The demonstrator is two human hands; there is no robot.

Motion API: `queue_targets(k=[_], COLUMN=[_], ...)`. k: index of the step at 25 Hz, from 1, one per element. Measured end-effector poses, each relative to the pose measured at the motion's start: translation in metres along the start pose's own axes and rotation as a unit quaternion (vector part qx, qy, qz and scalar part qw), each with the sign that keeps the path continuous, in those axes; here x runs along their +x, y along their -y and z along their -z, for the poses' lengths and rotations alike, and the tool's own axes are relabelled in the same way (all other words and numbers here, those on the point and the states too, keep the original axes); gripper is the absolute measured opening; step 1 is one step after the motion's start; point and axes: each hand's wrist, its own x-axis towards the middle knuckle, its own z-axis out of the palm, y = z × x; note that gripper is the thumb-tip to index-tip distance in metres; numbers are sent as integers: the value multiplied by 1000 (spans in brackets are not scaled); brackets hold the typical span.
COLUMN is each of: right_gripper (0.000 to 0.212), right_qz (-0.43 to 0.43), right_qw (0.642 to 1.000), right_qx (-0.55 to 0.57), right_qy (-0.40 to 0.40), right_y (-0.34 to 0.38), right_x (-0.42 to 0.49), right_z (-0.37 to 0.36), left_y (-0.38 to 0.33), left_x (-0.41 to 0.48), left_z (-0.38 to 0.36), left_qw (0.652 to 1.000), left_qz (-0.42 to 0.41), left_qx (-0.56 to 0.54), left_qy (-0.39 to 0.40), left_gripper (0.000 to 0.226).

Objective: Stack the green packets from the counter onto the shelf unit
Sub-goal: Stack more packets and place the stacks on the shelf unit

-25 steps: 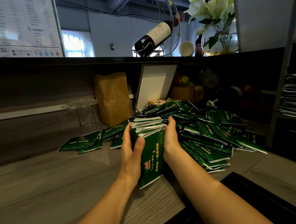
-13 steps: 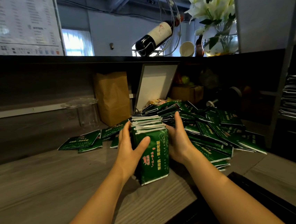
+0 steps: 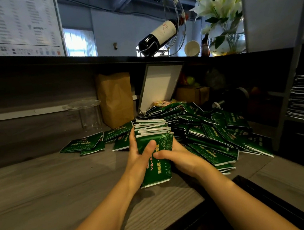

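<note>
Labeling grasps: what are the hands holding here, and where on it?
Both hold one upright bundle of green packets: the left hand grips its left side, the right hand its right side, thumbs across the front face.

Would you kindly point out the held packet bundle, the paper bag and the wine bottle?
packet bundle (image 3: 157, 171): head view, lower front face.
paper bag (image 3: 115, 99): head view, front middle.
wine bottle (image 3: 164, 29): head view, white label.
</note>
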Motion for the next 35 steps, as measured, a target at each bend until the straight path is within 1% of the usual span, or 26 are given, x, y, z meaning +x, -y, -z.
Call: queue_targets(k=[2, 4, 5, 7, 9, 10, 11, 13, 15, 17, 19, 21, 23, 25, 27, 28, 29, 31, 32, 34, 35], right_gripper=[97, 95, 91, 84, 74, 68, 63, 53, 44, 39, 33, 24, 26, 34, 38, 38, 36, 36, 41, 58, 60], right_qz=[-5, -9, -7, 8, 18, 12, 0, -39, -69, -91, -104, -109, -114, -111, -93, -78, -64, -44, -37, -25, -18], right_qw=[1000, 999, 999, 998, 995, 994, 992, 988, 985, 983, 981, 980, 975, 971, 967, 965, 961, 947, 934, 901, 885], right_qx=[15, 12, 10, 15, 39, 58, 75, 91, 92, 84, 64, 42, 28, 19, 15, 12, 11, 5, -2, -14, -23], right_qy=[-8, -29, -43, -68, -87, -96, -103, -121, -129, -138, -150, -163, -189, -213, -237, -251, -268, -319, -356, -433, -465], right_y=[-2, 1, 4, 16, 33, 43, 53, 71, 89, 105, 122, 137, 152, 163, 174, 180, 184, 192, 195, 199, 201], right_x=[0, -4, -6, -13, -21, -27, -33, -49, -67, -89, -113, -136, -163, -188, -214, -227, -240, -264, -275, -294, -304], right_z=[-2, -3, -3, -2, 1, 3, 6, 12, 20, 32, 44, 57, 70, 82, 93, 98, 104, 118, 126, 141, 146], left_y=[3, 0, -3, -15, -29, -36, -42, -55, -64, -71, -74, -76, -78, -81, -83, -84, -85, -89, -90, -92, -92], left_x=[2, 3, 3, 3, 2, 3, 4, 2, 0, -6, -12, -18, -24, -29, -35, -39, -42, -52, -57, -63, -67], left_z=[-2, -4, -5, -9, -14, -16, -19, -31, -50, -73, -98, -125, -156, -186, -215, -229, -243, -271, -286, -311, -324], left_qw=[1000, 999, 999, 997, 985, 977, 974, 976, 977, 979, 977, 976, 972, 965, 952, 944, 936, 923, 913, 895, 888], left_qz=[12, 35, 42, 35, 4, -5, -1, 32, 54, 77, 103, 115, 144, 164, 187, 200, 206, 211, 219, 236, 242], left_qx=[-1, 4, 15, 71, 170, 203, 212, 175, 145, 110, 83, 73, 41, 20, 10, 5, -2, -24, -26, -16, -11], left_qy=[-9, 3, 5, 12, 44, 62, 83, 125, 144, 153, 165, 171, 183, 204, 243, 264, 284, 322, 344, 377, 392], left_gripper=[142, 142, 143, 142, 129, 121, 113, 96, 89, 91, 100, 97, 102, 98, 101, 99, 86, 39, 26, 26, 23])
